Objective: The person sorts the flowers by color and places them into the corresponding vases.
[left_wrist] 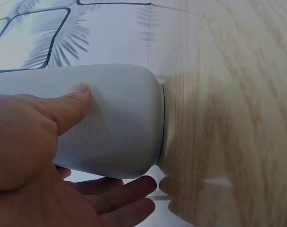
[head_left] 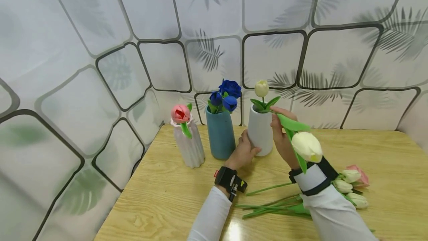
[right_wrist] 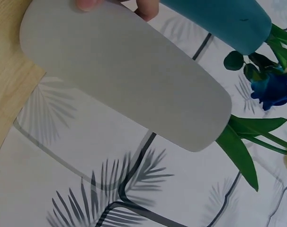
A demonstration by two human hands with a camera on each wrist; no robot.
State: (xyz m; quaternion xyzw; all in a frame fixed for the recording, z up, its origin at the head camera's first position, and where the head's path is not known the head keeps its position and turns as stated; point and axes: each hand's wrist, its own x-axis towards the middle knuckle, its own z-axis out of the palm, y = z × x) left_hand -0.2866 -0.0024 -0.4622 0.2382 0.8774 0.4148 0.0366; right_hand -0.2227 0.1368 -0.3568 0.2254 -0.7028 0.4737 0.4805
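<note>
Cream tulip (head_left: 307, 146) right of centre, pinched in the right hand (head_left: 282, 142) near the white vase's (head_left: 262, 133) rim, left hand (head_left: 242, 153) half-curled round the base, I'm guessing so it doesn't tip

White-sleeved left forearm (head_left: 210, 215) runs up from bottom centre to a black-strapped left wrist (head_left: 224, 177); bare left hand (head_left: 240, 154) mid-frame, gripping, thumb pointing right. White-sleeved right forearm (head_left: 336, 211) slants up-left from bottom right, bare right hand (head_left: 283, 142) right of centre, higher, fingertips pinching. Left wrist view: left hand lower left, thumb above, fingers below.
</note>
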